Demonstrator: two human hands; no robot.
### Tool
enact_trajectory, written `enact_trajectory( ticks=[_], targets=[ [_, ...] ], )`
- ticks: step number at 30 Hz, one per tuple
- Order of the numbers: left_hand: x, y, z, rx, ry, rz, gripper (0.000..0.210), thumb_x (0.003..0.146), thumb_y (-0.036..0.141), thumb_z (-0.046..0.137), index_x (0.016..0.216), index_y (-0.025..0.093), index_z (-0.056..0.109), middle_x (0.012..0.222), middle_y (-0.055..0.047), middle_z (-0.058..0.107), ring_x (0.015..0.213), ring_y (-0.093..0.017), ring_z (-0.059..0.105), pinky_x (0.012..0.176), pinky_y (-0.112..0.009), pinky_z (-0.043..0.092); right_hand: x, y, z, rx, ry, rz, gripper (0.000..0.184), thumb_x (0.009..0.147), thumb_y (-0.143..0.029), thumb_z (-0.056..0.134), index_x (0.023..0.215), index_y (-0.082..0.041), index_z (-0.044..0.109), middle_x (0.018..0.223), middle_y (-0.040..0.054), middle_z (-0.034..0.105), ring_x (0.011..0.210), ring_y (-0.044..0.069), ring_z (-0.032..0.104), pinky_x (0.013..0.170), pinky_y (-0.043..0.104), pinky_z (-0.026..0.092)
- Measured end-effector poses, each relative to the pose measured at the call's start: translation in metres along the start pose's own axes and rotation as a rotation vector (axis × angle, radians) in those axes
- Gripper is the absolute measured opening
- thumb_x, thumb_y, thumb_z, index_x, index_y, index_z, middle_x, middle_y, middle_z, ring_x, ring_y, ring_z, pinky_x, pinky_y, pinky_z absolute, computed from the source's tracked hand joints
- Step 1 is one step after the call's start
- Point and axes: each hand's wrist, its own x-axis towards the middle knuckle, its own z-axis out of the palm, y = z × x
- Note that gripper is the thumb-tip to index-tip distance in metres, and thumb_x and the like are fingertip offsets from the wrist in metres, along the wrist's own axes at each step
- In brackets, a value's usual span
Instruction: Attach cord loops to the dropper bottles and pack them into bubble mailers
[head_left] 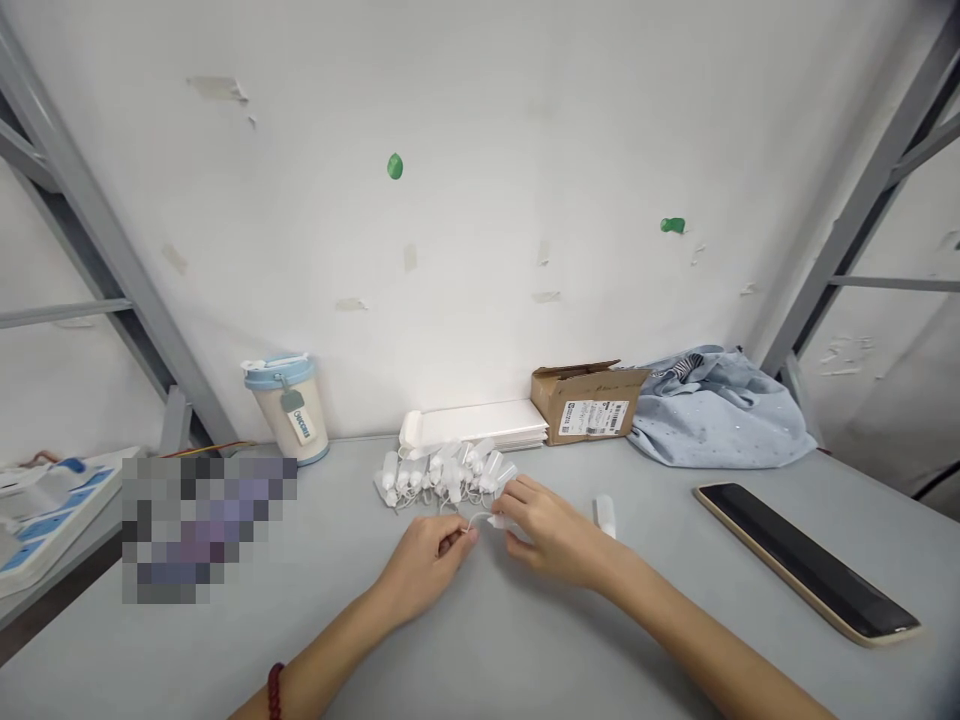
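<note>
Tube (496, 521): near the pile (450, 470), partly hidden.
Left hand (427, 558): pinching the cord (477, 516), apparently to steady it.
Right hand (546, 532): pinching the tube, likely so it faces the cord.
Pile: just beyond both hands, seemingly for reach.

The cord (478, 515) is white; the table (480, 660), grey; the box (585, 393), brown.
</note>
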Motion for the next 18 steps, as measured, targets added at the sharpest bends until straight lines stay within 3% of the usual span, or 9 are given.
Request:
enact_trajectory(
  ticks=[4, 9, 18],
  targets=[
    [-0.0013, 0.0005, 0.0004, -0.048, -0.012, -0.041, 0.024, 0.082, 0.037, 0.048, 0.078, 0.018, 0.06, 0.055, 0.005, 0.043, 0.05, -0.011, 0.034, 0.049, -0.022, 0.026, 0.0001, -0.0011, 0.0038, -0.028, 0.042, -0.029, 0.018, 0.073, -0.003, 0.051, 0.084, -0.017, 0.052, 0.088, 0.0069, 0.053, 0.083, 0.02, 0.047, 0.07, 0.03, 0.041],
    [-0.0025, 0.0019, -0.0013, -0.067, 0.014, -0.029, 0.039, 0.087, 0.042, 0.038, 0.062, 0.017, 0.054, 0.055, 0.002, 0.049, 0.051, -0.012, 0.039, 0.051, -0.023, 0.029, 0.0013, 0.0021, 0.006, -0.047, 0.071, -0.035, 0.021, 0.073, -0.001, 0.05, 0.086, -0.017, 0.051, 0.089, 0.0071, 0.052, 0.083, 0.02, 0.046, 0.07, 0.03, 0.04],
    [-0.0005, -0.0028, -0.0011, -0.138, 0.017, -0.062, 0.042, 0.086, 0.048, 0.039, 0.068, 0.016, 0.061, 0.056, 0.001, 0.052, 0.052, -0.012, 0.041, 0.051, -0.022, 0.032, 0.0021, 0.0078, 0.0044, -0.063, 0.136, -0.012, 0.023, 0.073, 0.0, 0.049, 0.089, -0.016, 0.053, 0.089, 0.0078, 0.053, 0.079, 0.019, 0.048, 0.069, 0.03, 0.04]
  ],
)
